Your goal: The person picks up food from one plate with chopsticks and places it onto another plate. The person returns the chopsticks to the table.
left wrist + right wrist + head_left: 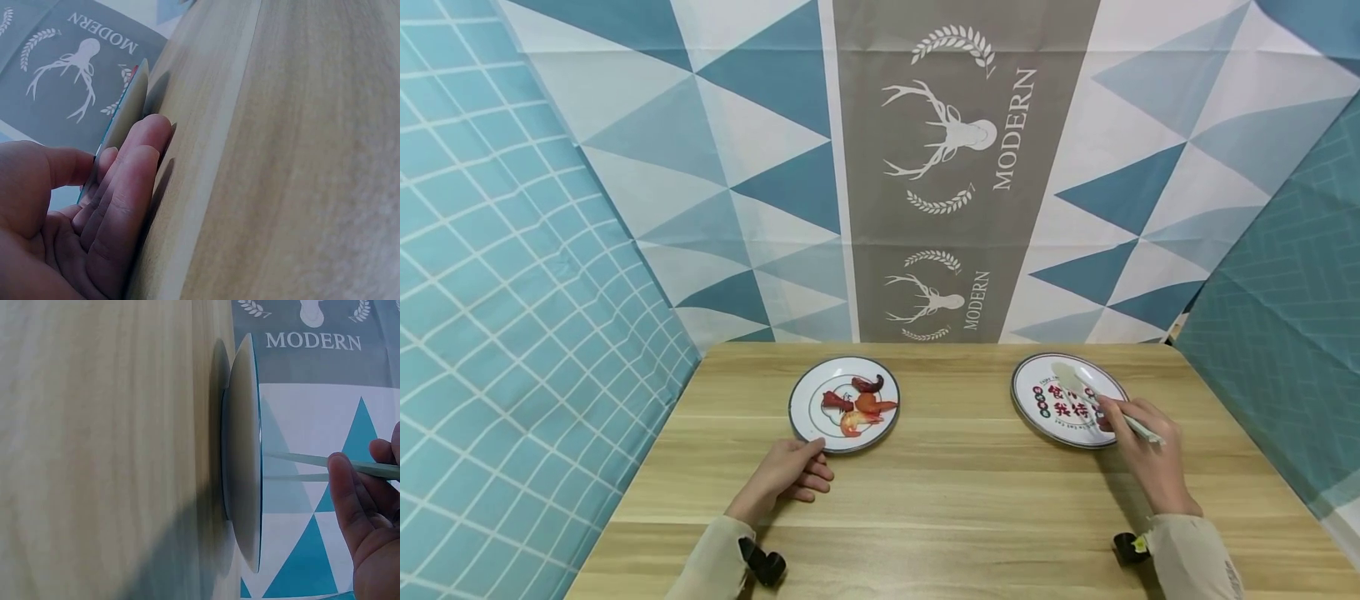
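Observation:
On the left, a white plate (811, 414) with a dark rim bears several small red and orange food pieces (867, 403), one like a shrimp. My left hand (790, 472) pinches this plate's near rim, thumb on top and fingers beneath, as the left wrist view shows. Across the table stands a second plate (1037, 421), printed with red characters. Above its right edge my right hand (1152, 454) grips pale green chopsticks (375, 469). Their tips point to a pale, translucent piece (1066, 377) over the far part of that plate; I cannot tell whether they grip it.
Both plates stand toward the back of the wooden table (940, 500). Behind it hangs a patterned cloth (917, 167) with deer heads and triangles. Blue tiled sheeting (512, 333) rises at the left, a teal sheet (1292, 333) at the right.

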A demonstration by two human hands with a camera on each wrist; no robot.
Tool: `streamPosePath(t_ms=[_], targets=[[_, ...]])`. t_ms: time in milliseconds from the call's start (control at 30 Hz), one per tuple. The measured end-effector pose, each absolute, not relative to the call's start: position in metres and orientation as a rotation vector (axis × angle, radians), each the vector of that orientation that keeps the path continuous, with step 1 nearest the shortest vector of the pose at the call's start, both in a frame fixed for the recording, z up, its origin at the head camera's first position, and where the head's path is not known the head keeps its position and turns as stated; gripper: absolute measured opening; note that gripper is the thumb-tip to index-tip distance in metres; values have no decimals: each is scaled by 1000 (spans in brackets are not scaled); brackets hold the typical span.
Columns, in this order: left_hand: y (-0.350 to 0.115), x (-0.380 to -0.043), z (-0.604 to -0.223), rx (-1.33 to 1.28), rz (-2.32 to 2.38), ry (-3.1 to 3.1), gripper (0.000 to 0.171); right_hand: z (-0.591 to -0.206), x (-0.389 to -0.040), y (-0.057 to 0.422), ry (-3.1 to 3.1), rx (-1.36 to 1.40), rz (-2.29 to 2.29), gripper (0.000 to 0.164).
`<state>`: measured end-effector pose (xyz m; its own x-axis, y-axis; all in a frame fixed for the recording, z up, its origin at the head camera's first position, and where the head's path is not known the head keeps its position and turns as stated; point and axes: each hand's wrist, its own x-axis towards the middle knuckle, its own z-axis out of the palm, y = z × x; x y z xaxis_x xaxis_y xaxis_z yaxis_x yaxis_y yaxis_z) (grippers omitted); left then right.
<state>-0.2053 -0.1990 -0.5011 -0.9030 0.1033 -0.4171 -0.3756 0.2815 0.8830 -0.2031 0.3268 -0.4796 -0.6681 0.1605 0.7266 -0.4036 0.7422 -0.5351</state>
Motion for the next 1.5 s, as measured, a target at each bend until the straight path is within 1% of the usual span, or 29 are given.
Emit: streamPosePath(t_ms=[300,567,667,767,867,1000,1133,1333,1433,1500], targets=[[-199,-206,-502,-243,1657,2163,43,-477,-208,325,-2114,217,878,4],[-199,-206,-501,-246,1660,2159,43,-482,-214,328,-2085,325,864,4],[-199,-205,-501,-244,1665,2157,43,-482,-216,329,-2084,336,860,8],[-199,-205,-502,-243,1667,2156,43,-481,-217,329,-2096,317,837,10],[-199,-205,-503,-241,1664,2157,43,-478,-218,329,-2099,270,850,6],[-199,-206,-503,-243,1658,2159,43,-477,-217,330,-2100,205,896,9],[-199,-206,-503,-240,1657,2157,43,-476,-217,332,-2111,226,852,4],[-199,-205,-502,-230,1663,2155,42,-477,-218,335,-2128,300,795,9],[-199,-205,-502,-234,1665,2155,42,-476,-218,335,-2149,267,851,6],[-199,-205,-502,-236,1666,2156,42,-473,-217,334,-2180,212,880,7]])
